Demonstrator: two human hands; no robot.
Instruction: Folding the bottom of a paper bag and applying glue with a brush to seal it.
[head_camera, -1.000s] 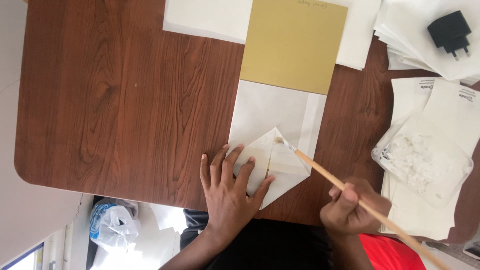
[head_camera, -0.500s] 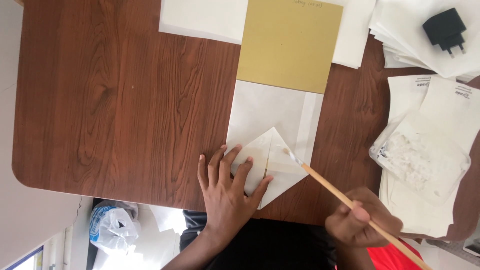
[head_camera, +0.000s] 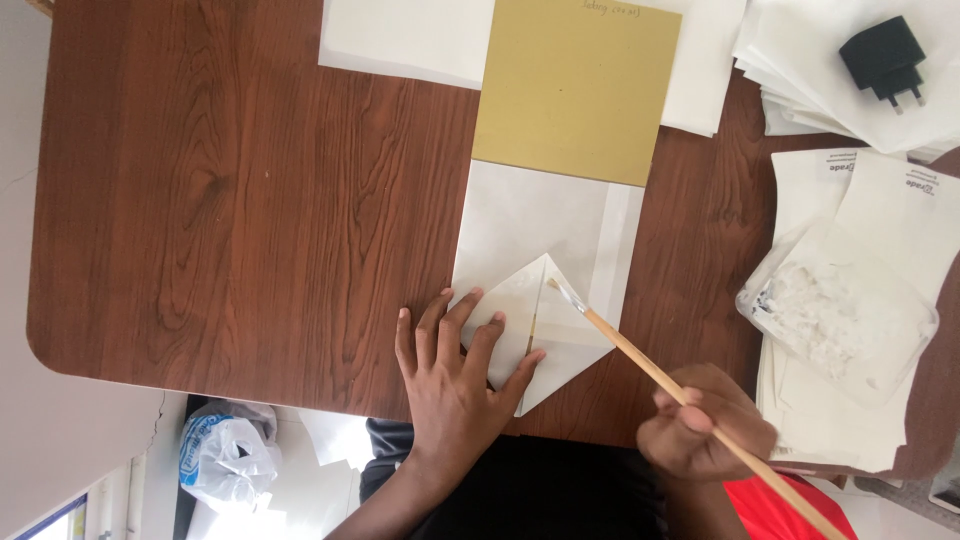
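A white paper bag (head_camera: 545, 225) lies flat on the brown wooden table (head_camera: 230, 200), its near end folded into a diamond-shaped flap (head_camera: 560, 330). My left hand (head_camera: 450, 375) presses flat on the left side of that flap, fingers spread. My right hand (head_camera: 705, 435) grips a long wooden-handled brush (head_camera: 660, 375) near the table's front edge. The brush tip touches the flap's upper right fold. A mustard-yellow card (head_camera: 575, 90) covers the bag's far end.
A crumpled plastic sheet with white paste (head_camera: 840, 320) rests on stacked white bags (head_camera: 880, 200) at the right. More white sheets (head_camera: 410, 40) lie at the back, with a black charger plug (head_camera: 885, 55) at the far right. A plastic bag (head_camera: 225, 455) lies on the floor.
The brush tip has slid a little along the flap's right fold and my right hand has shifted slightly lower and right. My left hand stays pressed on the flap.
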